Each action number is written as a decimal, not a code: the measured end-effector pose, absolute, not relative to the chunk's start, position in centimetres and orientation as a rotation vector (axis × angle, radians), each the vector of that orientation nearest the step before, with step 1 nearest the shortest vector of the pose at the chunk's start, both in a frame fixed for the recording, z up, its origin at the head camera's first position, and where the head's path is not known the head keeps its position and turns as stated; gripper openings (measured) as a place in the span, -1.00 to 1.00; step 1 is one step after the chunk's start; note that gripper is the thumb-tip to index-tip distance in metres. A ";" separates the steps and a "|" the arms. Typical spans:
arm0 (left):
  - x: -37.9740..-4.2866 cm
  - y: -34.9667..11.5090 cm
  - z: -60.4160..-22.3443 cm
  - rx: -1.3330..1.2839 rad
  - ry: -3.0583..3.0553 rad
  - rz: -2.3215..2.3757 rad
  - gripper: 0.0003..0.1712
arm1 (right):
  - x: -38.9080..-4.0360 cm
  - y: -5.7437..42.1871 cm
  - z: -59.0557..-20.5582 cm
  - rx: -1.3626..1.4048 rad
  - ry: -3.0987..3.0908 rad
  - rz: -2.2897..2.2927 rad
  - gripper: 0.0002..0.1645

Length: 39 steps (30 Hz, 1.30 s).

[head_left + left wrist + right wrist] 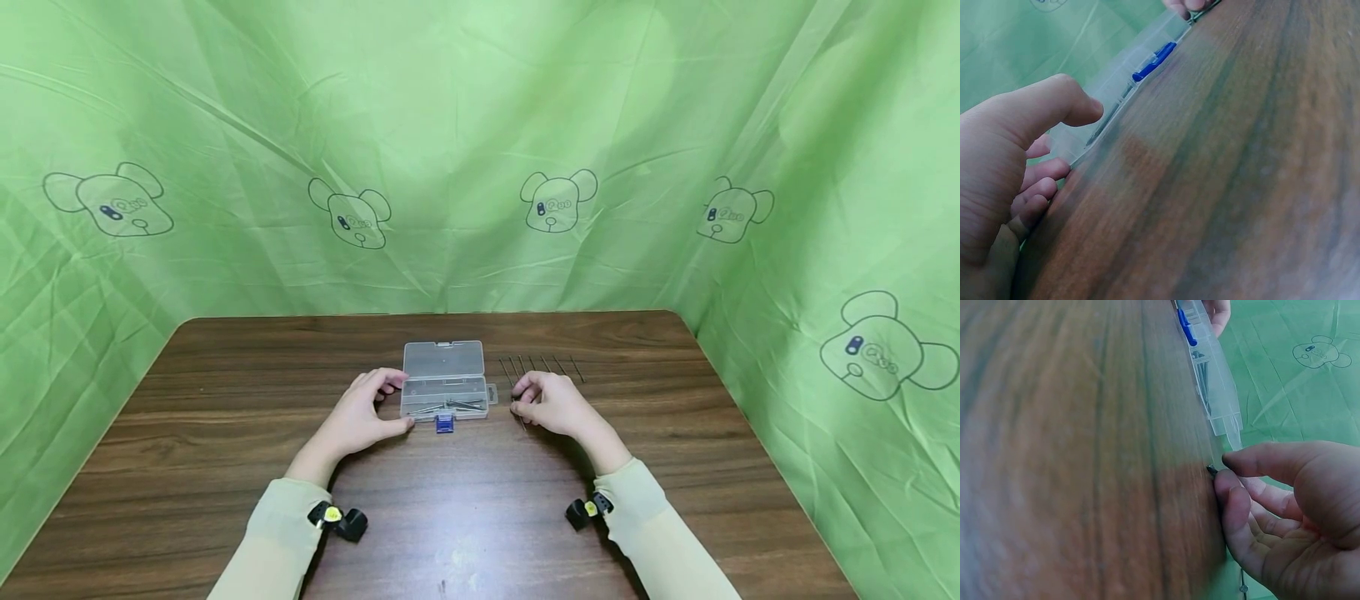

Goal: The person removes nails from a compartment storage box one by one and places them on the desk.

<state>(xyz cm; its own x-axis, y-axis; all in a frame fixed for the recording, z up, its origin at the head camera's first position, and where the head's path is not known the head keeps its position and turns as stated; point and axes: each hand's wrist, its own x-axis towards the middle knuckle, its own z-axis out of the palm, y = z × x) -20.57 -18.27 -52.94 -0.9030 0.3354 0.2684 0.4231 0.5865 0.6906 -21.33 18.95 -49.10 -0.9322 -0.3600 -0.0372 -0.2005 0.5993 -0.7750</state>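
A person at a wooden table (pixel 450 533): a clear plastic box (pixel 445 387) stands open, metal pieces (pixel 466 406) inside. The left grip (pixel 369 414) curls round the box's left end; the right grip (pixel 550 402) — just right of the box — pinches a thin dark rod (pixel 1212 470), near a row of more rods (pixel 577 369).

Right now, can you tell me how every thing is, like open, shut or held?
Clear box: open
Lid: tipped back
Blue latch: undone
Metal pieces: lying inside the box
Thin rods: lying in a row
Left fingers: holding the box's left end
Right fingers: pinching a dark rod
Green curtain: hanging, wrinkled
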 end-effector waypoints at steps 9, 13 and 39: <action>-20.5 -18.3 -52.8 -0.651 -2.700 -1.221 -0.20 | -21.4 19.2 -47.7 -0.546 2.680 -1.188 -0.72; -20.5 -18.3 -52.9 -0.640 -2.704 -1.227 -0.20 | -21.5 19.0 -46.3 -0.671 2.708 -1.112 -0.69; -20.7 -18.4 -53.2 -0.647 -2.694 -1.241 -0.20 | -23.5 9.1 -43.0 -0.964 2.495 -1.092 -0.64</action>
